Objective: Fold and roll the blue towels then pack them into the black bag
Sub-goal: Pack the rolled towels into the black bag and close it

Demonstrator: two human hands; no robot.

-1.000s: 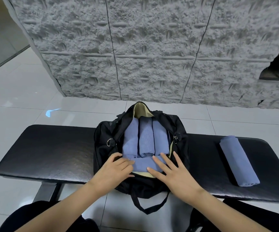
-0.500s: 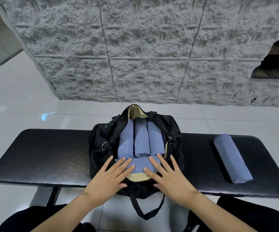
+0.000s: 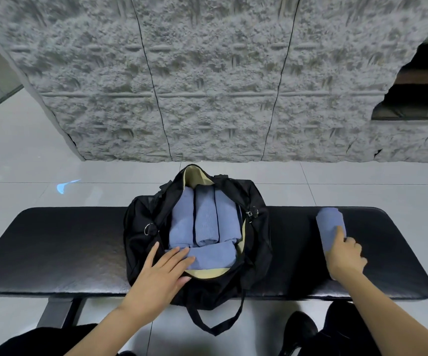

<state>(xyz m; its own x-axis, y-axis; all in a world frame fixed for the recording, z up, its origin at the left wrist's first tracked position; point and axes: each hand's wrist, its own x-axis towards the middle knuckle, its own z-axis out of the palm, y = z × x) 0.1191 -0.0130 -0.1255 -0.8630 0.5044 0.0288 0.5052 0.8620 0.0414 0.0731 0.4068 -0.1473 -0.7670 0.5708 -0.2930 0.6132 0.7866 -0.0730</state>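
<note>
Towel roll (image 3: 330,227), likely terry, right hand (image 3: 344,258) gripping

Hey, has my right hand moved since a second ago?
Yes. The right hand left the black bag and went right along the bench to grip the loose rolled towel.

The setting reads as an indoor hall or lobby-type public space. Indicators: a glossy pale-grey tiled floor (image 3: 349,181) with thin grout lines, a rough grey stone-textured wall (image 3: 207,86) built of large panels divided by black seams, and a long black padded leather-look tabletop (image 3: 61,247) of bench form on a dark metal leg (image 3: 58,314).
</note>
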